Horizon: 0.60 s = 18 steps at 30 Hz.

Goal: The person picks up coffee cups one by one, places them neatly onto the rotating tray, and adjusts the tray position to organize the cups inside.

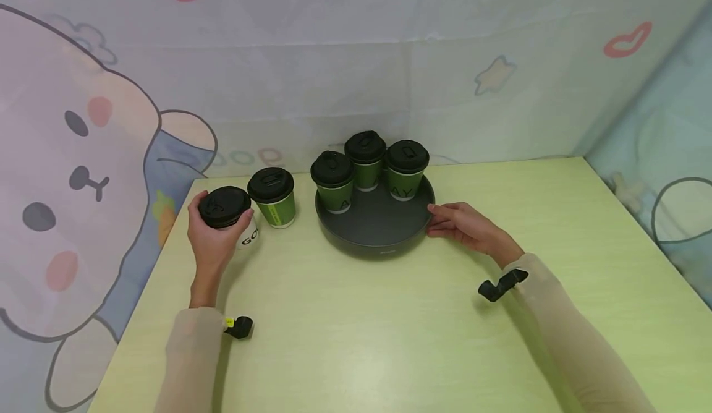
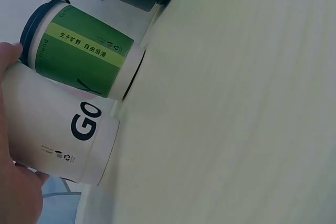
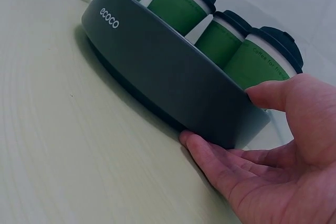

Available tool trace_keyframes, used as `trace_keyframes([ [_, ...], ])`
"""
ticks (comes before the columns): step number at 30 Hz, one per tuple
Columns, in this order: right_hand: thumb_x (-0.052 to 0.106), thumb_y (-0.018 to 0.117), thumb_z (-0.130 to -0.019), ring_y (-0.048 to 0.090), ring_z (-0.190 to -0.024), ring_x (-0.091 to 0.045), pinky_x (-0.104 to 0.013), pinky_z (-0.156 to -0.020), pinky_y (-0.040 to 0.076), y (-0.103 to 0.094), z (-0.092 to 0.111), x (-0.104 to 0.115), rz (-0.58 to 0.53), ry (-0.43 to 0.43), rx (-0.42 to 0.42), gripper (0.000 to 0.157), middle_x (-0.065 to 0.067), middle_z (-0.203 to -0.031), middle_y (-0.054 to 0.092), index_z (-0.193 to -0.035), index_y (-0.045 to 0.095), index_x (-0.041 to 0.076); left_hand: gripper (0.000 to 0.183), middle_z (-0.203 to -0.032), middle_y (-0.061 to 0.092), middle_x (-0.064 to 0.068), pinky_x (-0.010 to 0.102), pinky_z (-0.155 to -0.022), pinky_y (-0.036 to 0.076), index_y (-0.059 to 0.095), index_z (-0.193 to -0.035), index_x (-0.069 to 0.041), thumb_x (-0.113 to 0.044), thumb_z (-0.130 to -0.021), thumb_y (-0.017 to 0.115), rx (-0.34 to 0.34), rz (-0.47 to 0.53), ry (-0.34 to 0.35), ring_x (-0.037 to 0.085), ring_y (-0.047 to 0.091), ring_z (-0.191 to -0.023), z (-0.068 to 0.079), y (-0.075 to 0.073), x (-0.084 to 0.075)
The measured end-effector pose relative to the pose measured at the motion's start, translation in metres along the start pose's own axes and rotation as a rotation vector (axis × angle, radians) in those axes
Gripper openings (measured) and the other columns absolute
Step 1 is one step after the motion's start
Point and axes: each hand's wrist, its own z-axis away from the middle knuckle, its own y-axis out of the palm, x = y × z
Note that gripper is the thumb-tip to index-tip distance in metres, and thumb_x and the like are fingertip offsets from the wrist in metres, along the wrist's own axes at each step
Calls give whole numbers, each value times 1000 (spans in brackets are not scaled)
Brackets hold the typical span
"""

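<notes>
My left hand (image 1: 211,246) grips a white paper cup (image 2: 52,119) with a black lid (image 1: 225,206) at the table's left side, thumb and fingers around its upper part. Close beside it stands a green paper cup (image 1: 277,210), also black-lidded. A round dark grey tray (image 1: 372,224) sits right of these, bearing three green lidded cups: one at left (image 1: 335,195), one at the back (image 1: 367,175) and one at right (image 1: 404,183). My right hand (image 1: 470,227) holds the tray's right edge, its thumb on the rim and fingers at the underside in the right wrist view.
The light yellow table (image 1: 361,332) has its back edge just behind the cups. A printed cloth (image 1: 311,79) hangs behind and along the left. Another cloth (image 1: 678,172) hangs at the right. A small black camera is on each wrist.
</notes>
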Motion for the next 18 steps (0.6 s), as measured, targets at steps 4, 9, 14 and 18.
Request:
trace_keyframes([
  [4,25,53,-112,70,-102,-22,-36,-103,56,-1,0,-1,-4,-6,4,49,-15,-108,64,-136,44,-16,86,-139,57,9,39,-109,42,46,-149,-13,-21,-76,91,-9,6,-17,22,54,-126,1,2,1],
  [9,26,53,-111,70,-101,-22,-36,-103,56,0,0,-1,-10,-6,2,49,-14,-107,64,-136,44,-16,85,-140,56,9,39,-108,43,45,-149,-14,-21,-78,90,-15,19,-26,22,54,-126,4,2,0],
  [14,26,53,-111,70,-101,-21,-37,-103,56,0,0,-2,-13,-6,1,49,-14,-107,65,-135,45,-15,83,-140,57,7,37,-106,44,46,-149,-17,-21,-78,89,-28,26,-45,20,55,-124,7,-1,-4],
  [18,27,54,-111,70,-102,-22,-36,-102,56,-1,0,-2,-7,-10,2,49,-14,-107,65,-134,46,-15,83,-140,57,7,34,-105,44,46,-148,-16,-20,-78,89,-30,25,-39,18,54,-123,9,-5,-12],
])
